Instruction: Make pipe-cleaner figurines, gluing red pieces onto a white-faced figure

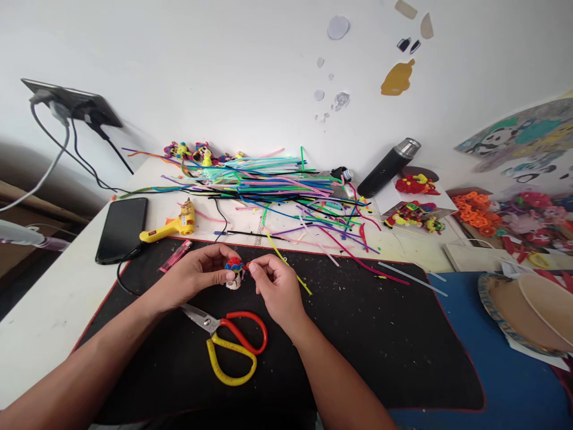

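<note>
Pinching a small fuzzy-topped figure (235, 282), the left hand (203, 272) faces the right hand (280, 289) — pinching a slim red strand (247, 266).

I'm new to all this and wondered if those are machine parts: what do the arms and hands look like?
They are a person's. The left hand and right hand are ungloved, with no rings to be seen. The left forearm and right forearm show no sleeve, watch, cable or clear marking.
</note>
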